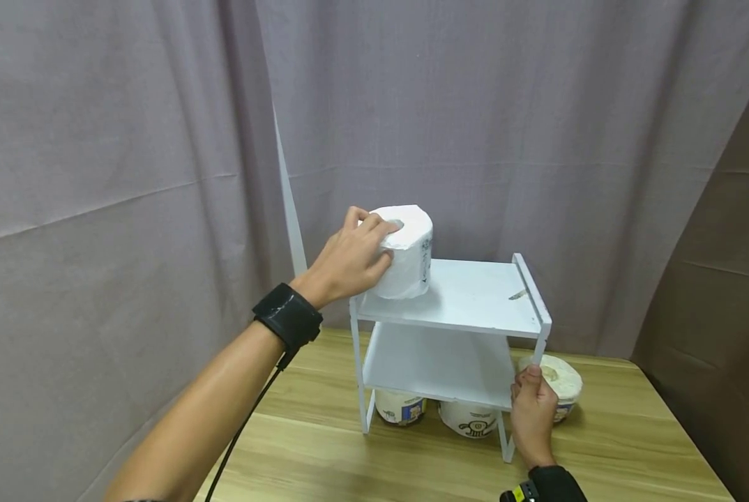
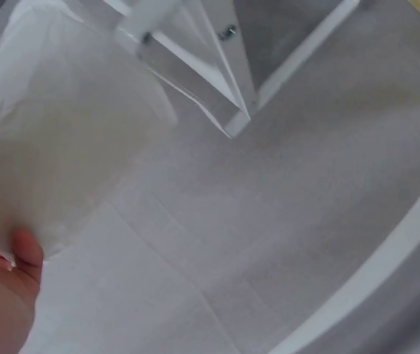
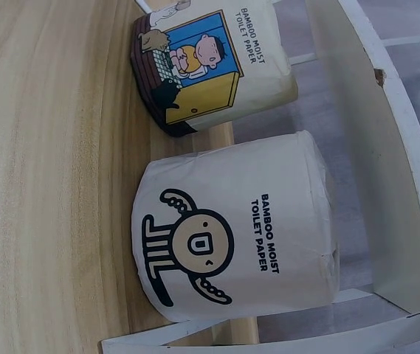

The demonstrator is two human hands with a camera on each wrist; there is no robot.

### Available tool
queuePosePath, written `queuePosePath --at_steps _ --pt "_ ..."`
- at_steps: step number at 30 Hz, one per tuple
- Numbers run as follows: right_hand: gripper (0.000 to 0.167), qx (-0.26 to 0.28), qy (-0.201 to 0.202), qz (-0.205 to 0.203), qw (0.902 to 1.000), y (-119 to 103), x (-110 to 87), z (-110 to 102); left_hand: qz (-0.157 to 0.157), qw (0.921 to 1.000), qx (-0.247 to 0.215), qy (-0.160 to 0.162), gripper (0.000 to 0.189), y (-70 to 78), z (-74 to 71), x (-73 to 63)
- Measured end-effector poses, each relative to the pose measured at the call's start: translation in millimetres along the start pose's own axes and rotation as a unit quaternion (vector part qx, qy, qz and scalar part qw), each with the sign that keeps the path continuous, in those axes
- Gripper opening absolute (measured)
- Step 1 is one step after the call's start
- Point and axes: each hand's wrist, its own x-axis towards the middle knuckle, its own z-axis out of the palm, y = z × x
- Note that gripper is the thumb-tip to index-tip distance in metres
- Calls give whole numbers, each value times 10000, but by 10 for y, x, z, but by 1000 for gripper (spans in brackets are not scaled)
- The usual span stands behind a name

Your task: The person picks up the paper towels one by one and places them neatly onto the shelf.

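One toilet paper roll (image 1: 407, 268), centre frame: your left hand (image 1: 356, 256) is gripping its rim, likely for control; lower right, your right hand (image 1: 533, 418) is clasping the two-tier shelf (image 1: 475, 296), probably steadying it.

White roll at the rack's top left

The paper roll (image 1: 406, 261), white and wrapped with dark lettering down its side, is upright, core hole upward, at the left end of the rack's top shelf, gripped by the left hand (image 1: 357, 252); contact beneath is unclear. The two-tier white rack (image 1: 475, 296), chipped in places, stands upright, its right front upright held by the right hand (image 1: 534, 417).
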Motion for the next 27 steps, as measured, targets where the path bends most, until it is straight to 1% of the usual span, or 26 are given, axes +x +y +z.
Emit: queuePosePath --at_steps 6,10,14,17,22,24,27 --pt "54 23 10 65 10000 -14 -2 24 -626 9974 -360 -60 47 84 -16 -33" --pt "54 5 -31 12 10000 -25 -9 28 -815 9959 -397 -74 48 151 -4 -57" --pt "54 -85 -57 -22 9999 -34 -15 30 -957 9950 -266 -99 48 247 12 -68" --pt "54 -105 -57 4 9999 -35 -20 46 -1150 9932 -159 -82 48 315 20 -81" --pt "52 -79 -37 62 9999 -14 -37 81 -1465 9892 11 2 46 377 42 -99" --pt "52 -67 -32 57 10000 -4 -46 94 -1506 9885 122 -13 45 390 52 -103" --pt "52 -3 -34 33 10000 5 -64 111 -1460 9887 347 -61 46 403 66 -106"
